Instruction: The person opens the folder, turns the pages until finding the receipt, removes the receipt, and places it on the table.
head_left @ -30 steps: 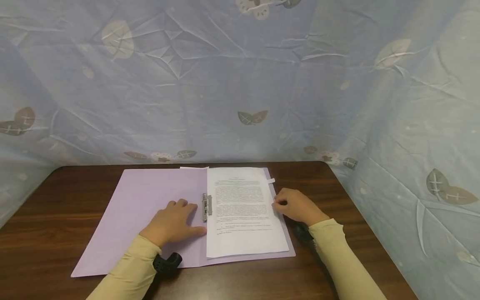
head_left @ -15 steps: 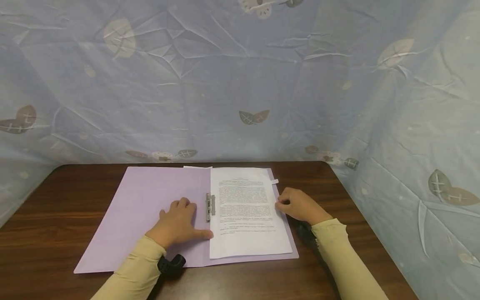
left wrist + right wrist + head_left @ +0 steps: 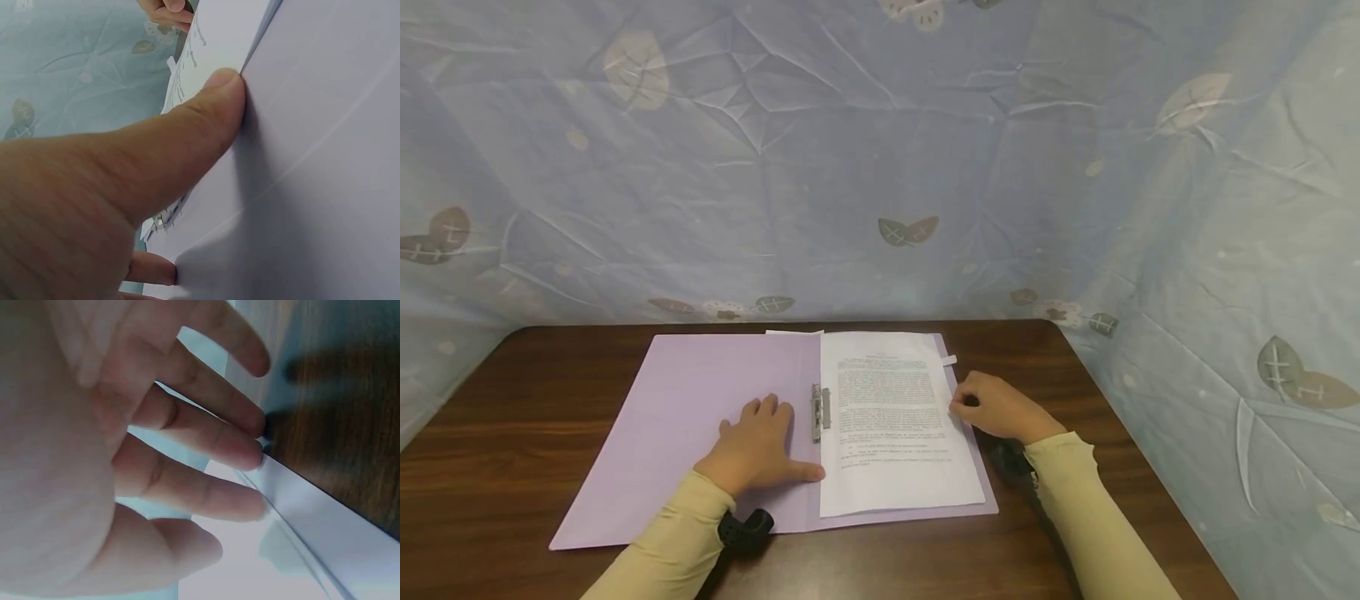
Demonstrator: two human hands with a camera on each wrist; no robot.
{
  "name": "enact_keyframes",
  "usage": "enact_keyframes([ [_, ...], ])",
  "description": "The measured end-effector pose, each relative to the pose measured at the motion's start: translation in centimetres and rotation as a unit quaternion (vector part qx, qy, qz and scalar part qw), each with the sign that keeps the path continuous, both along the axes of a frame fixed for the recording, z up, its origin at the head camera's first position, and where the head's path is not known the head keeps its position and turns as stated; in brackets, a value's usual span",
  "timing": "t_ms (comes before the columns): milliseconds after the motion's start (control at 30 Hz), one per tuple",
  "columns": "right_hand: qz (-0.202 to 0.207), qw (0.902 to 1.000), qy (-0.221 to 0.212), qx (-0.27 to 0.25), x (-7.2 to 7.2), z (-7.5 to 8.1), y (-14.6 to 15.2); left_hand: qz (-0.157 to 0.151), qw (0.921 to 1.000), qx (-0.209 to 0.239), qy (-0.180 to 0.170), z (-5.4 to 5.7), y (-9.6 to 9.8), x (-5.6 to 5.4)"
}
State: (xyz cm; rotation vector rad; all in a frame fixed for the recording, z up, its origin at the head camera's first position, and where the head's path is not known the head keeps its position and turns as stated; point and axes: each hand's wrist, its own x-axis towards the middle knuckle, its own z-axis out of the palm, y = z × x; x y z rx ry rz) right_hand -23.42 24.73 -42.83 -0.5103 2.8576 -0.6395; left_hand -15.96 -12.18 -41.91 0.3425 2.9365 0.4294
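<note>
A lilac folder (image 3: pixel 700 383) lies open on the table, its metal clip (image 3: pixel 816 413) at the fold. On its right half lies a stack of printed paper (image 3: pixel 898 483). My left hand (image 3: pixel 758 450) rests on the left cover with fingers spread, its thumb at the stack's left edge. In the left wrist view the thumb (image 3: pixel 212 112) meets that edge. My right hand (image 3: pixel 1000 408) is at the right edge of the stack. The right wrist view shows its fingertips (image 3: pixel 250 503) lined up along the paper edge, the thumb (image 3: pixel 194 547) apart from them over the sheet.
A white tab (image 3: pixel 949 361) sticks out past the folder's right side, and a white strip (image 3: pixel 793 333) shows behind its top edge. The dark wooden table (image 3: pixel 497 433) ends at a patterned cloth (image 3: pixel 850 167) at the back and right.
My left thumb has moved slightly right, from just beside the stack's left edge onto it. The right hand stays at the right edge. The head view has shifted slightly.
</note>
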Motion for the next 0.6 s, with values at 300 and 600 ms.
enact_keyframes([
  [300, -0.046, 0.9972, 0.018, -0.056, -2.2, -0.4, -1.1, 0.002, 1.0000, -0.001, -0.003, -0.2, -0.3, -0.3],
  [600, -0.003, 0.9979, 0.042, -0.050, -6.9, -0.9, -2.5, 0.003, 0.9999, 0.007, -0.013, -0.3, 0.0, -0.1],
])
